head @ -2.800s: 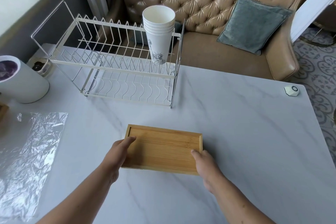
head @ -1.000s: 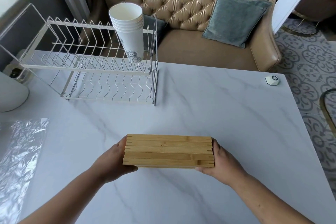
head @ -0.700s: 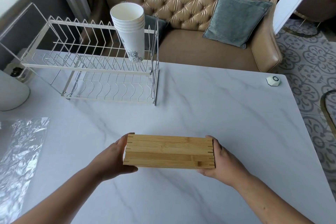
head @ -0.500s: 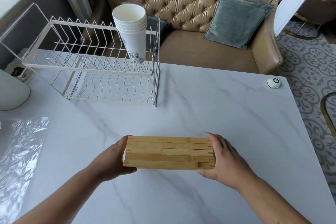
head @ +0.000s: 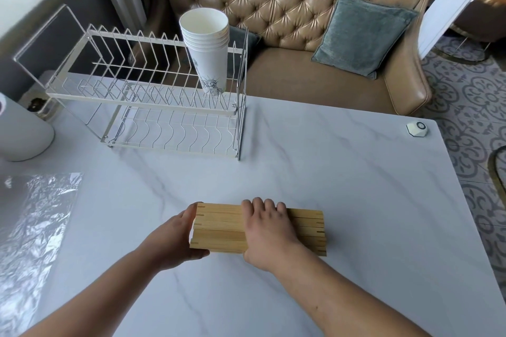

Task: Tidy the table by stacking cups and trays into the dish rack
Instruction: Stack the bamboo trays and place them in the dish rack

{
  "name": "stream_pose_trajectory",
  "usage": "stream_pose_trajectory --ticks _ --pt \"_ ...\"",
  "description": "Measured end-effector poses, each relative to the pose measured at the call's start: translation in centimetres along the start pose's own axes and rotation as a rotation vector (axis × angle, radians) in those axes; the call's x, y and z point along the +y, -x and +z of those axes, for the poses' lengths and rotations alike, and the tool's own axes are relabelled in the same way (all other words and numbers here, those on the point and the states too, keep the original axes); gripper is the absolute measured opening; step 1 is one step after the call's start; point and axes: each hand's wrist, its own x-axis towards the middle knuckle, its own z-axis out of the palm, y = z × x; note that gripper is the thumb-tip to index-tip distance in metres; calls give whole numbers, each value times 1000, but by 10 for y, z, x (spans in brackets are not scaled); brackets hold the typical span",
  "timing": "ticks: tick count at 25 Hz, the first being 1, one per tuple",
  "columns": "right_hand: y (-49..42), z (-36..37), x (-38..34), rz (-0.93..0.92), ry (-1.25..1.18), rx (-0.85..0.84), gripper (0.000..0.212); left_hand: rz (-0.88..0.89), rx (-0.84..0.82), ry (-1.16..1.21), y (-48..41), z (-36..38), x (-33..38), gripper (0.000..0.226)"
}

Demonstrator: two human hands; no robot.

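A stack of bamboo trays (head: 219, 230) stands on edge on the marble table (head: 342, 186), near its front. My left hand (head: 172, 241) clasps the stack's left end. My right hand (head: 268, 232) lies over the top middle of the stack, fingers curled over its far edge. A white two-tier wire dish rack (head: 147, 96) stands at the back left of the table. A stack of white paper cups (head: 208, 46) sits upright at the right end of the rack's upper tier.
A white cylindrical container (head: 22, 131) stands at the left edge. A crinkled clear plastic sheet (head: 32, 224) lies front left. A small white hexagonal device (head: 417, 128) sits near the table's back right corner. A tufted leather sofa (head: 301, 22) with a grey cushion stands behind the table.
My right hand has slid from the stack's right end to its top middle. The trays, flat on the table earlier, now stand on edge. My left hand stays on the left end.
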Motion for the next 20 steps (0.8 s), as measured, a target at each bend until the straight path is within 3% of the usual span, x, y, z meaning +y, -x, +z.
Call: stream_pose_trajectory --ticks 4,7,9,12,16,20 --pt "3 -2 10 -42 -69 33 69 -14 6 81 7 1 5 97" --pt "15 -14 25 -21 -206 98 76 -76 34 343 12 -9 13 104" --pt "25 -28 38 49 -407 114 88 -96 25 649 15 -22 24 103" --pt "39 -49 56 179 -864 96 89 40 -84 988 13 -38 52 69" --pt "43 -57 70 146 -1303 71 78 171 -176 1134 6 -45 89 52" --pt "49 -53 82 73 -1331 63 82 245 -174 1055 -1 -55 109 51"
